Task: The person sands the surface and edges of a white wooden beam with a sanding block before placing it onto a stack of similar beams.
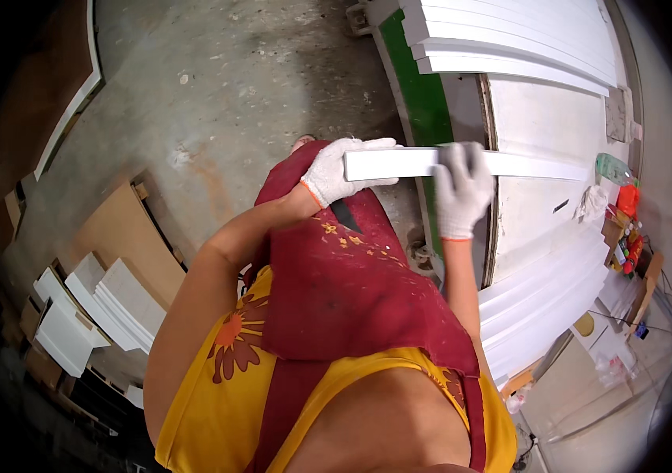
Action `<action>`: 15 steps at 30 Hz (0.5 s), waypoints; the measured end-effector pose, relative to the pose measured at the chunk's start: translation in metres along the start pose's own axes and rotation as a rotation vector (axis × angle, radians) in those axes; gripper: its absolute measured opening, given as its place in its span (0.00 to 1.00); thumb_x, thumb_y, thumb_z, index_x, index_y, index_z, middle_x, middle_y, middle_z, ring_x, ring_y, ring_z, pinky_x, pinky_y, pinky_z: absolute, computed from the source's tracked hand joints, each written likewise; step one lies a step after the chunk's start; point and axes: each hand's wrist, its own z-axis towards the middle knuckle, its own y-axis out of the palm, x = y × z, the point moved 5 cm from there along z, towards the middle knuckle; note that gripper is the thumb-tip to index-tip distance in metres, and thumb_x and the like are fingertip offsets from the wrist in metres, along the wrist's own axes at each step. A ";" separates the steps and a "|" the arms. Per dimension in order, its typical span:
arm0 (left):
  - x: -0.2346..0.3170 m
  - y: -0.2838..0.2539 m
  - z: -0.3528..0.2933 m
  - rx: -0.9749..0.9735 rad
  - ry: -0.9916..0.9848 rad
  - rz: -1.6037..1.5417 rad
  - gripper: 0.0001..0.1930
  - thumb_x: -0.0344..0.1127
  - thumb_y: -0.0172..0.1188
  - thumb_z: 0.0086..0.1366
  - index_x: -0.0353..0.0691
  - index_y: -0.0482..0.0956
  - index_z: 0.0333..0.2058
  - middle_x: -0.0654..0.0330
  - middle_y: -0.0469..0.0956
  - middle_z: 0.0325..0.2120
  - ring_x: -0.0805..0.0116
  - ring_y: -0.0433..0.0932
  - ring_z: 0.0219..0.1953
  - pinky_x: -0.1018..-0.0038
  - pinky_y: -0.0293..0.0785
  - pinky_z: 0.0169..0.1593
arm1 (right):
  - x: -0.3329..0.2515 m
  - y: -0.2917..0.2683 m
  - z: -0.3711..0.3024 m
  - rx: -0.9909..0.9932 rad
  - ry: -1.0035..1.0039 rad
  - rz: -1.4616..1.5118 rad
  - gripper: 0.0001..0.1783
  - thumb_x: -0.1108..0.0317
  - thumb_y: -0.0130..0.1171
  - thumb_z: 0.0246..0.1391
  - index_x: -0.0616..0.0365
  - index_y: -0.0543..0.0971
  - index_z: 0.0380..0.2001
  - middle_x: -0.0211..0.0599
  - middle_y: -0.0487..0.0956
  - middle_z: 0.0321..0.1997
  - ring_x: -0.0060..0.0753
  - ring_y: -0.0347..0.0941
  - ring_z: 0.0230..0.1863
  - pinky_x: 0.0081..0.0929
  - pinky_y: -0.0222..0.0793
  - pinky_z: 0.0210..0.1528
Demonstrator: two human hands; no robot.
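A long white strip of board [395,164] lies crosswise in front of my body, its right part reaching over the worktable. My left hand [337,172], in a white knit glove with an orange cuff, is closed around its left end, with fingers above and below. My right hand [464,197], gloved the same way, bends its fingers over the strip farther along. Dark grey shows at those fingertips, smeared by motion; whether it is a held piece or stained glove cannot be made out.
White boards [509,35] are stacked at the table's far end, and more white strips [545,296] lie nearer. A green bottle [613,169] and small items stand along the right. Brown panels [127,236] and white pieces [127,296] stand on the left over the concrete floor [233,87].
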 end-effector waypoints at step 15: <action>0.003 0.008 -0.003 -0.069 0.076 0.288 0.28 0.39 0.44 0.73 0.30 0.63 0.67 0.45 0.68 0.65 0.47 0.67 0.66 0.50 0.63 0.69 | -0.047 0.001 0.037 -0.054 -0.131 0.200 0.09 0.70 0.62 0.45 0.52 0.78 0.34 0.37 0.74 0.40 0.43 0.74 0.37 0.40 0.73 0.38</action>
